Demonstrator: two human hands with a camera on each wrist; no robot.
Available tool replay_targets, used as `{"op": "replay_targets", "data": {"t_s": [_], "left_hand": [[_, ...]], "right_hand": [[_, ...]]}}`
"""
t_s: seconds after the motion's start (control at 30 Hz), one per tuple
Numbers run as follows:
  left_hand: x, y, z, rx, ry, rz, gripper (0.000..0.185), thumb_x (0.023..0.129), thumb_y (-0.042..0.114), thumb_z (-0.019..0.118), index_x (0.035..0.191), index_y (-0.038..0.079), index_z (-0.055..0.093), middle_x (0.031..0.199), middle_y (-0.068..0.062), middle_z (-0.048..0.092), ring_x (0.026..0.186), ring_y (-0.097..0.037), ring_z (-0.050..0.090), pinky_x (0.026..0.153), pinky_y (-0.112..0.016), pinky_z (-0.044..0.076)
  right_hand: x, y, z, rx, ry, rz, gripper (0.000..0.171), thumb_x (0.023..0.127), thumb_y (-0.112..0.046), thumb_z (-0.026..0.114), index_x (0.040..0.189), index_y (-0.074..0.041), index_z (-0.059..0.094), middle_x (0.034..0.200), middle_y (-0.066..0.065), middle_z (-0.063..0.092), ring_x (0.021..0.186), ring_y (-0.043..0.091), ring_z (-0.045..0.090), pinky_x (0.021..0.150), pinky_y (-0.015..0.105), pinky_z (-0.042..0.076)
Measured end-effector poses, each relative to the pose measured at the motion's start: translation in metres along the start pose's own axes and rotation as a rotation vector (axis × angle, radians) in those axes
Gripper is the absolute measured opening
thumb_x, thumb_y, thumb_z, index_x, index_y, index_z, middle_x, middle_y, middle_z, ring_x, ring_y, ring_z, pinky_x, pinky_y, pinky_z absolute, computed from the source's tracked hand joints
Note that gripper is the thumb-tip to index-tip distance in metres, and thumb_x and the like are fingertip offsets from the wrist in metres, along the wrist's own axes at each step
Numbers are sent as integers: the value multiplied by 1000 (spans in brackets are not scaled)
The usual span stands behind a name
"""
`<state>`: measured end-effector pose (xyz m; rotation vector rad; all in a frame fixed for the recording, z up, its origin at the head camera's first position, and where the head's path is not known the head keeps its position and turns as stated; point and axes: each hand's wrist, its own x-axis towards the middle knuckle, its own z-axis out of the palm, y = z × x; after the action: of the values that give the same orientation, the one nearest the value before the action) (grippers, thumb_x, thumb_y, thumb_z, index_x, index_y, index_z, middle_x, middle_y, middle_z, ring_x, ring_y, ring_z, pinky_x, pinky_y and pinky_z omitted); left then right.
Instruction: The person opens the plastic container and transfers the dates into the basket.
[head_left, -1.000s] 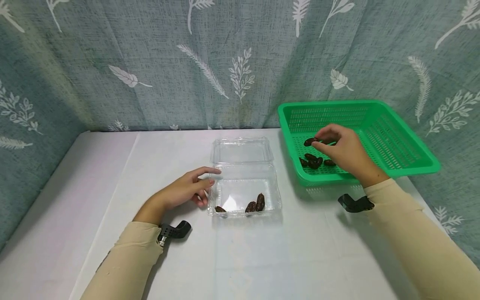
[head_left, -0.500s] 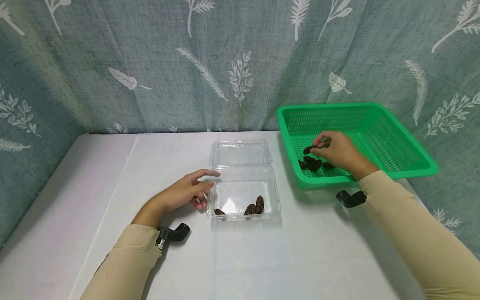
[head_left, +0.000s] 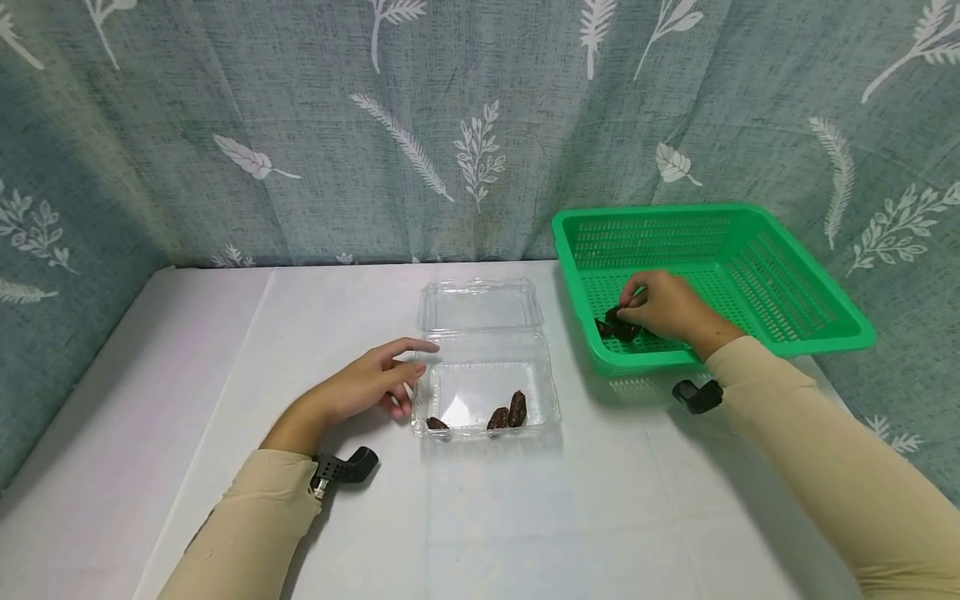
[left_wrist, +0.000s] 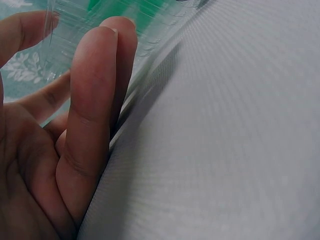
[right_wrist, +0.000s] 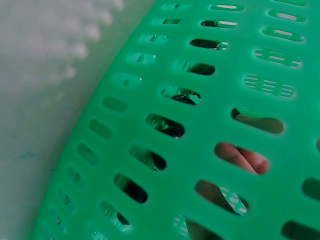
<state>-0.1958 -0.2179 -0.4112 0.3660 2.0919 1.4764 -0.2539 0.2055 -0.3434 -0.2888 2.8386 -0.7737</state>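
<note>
A clear plastic clamshell box stands with its lid raised on the white table. Inside it lie a date at the left and two dates near the front right. My left hand rests beside the box's left wall, fingers relaxed, index and thumb at the rim. In the left wrist view, the fingers hold nothing. My right hand reaches into the green basket and pinches a date, partly hidden by the fingers, just over several other dates.
Leaf-patterned curtain fabric hangs behind and at the left of the table. The basket's slotted wall fills most of the right wrist view, with fingers showing through the slots. The basket stands to the right of the box.
My right hand has moved down and slightly left inside the basket, bringing its pinched date to the other dates. The left hand and the box have stayed in place.
</note>
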Motion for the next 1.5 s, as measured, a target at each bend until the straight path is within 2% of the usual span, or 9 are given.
{"op": "replay_targets", "data": {"t_s": [0.57,0.77,1.0,1.17,1.37,1.5], "left_hand": [[-1,0,0,-2,4,-7,47,104,30,54,148,17,42,88,-11,58,68,-18,67,64,-32,60],[-2,0,0,-5,2,-7,48,104,31,54,149,17,42,89,-11,58,69,-18,67,64,-32,60],[-2,2,0,5,-1,-8,47,105,30,53,149,18,42,90,-12,57,70,-18,67,65,-32,60],[-2,1,0,7,4,-14,46,105,29,52,149,18,42,90,-12,57,69,-18,67,65,-32,60],[-2,0,0,-3,2,-17,47,104,31,53,148,18,42,89,-11,57,69,-18,67,64,-31,60],[-1,1,0,-6,1,-18,47,104,31,54,148,19,43,88,-10,57,69,-18,66,64,-31,60]], "right_hand": [[2,1,1,-85,-39,8,17,94,-17,69,99,-1,67,101,21,70,85,30,65,68,39,51],[1,0,0,-30,12,3,18,97,-17,64,105,-1,66,109,24,69,87,31,65,68,39,50],[-12,-7,-5,63,184,-103,25,103,-23,55,115,-4,65,117,20,66,96,32,64,72,43,51],[-18,-25,1,95,312,-209,20,101,-23,60,114,-9,68,109,12,72,96,27,66,71,38,50],[-26,-53,15,181,361,-389,17,99,-18,64,109,-7,70,97,7,74,82,17,66,70,21,53],[-35,-76,24,260,341,-444,13,97,-18,67,105,-8,72,95,4,74,81,12,65,73,20,53]]}}
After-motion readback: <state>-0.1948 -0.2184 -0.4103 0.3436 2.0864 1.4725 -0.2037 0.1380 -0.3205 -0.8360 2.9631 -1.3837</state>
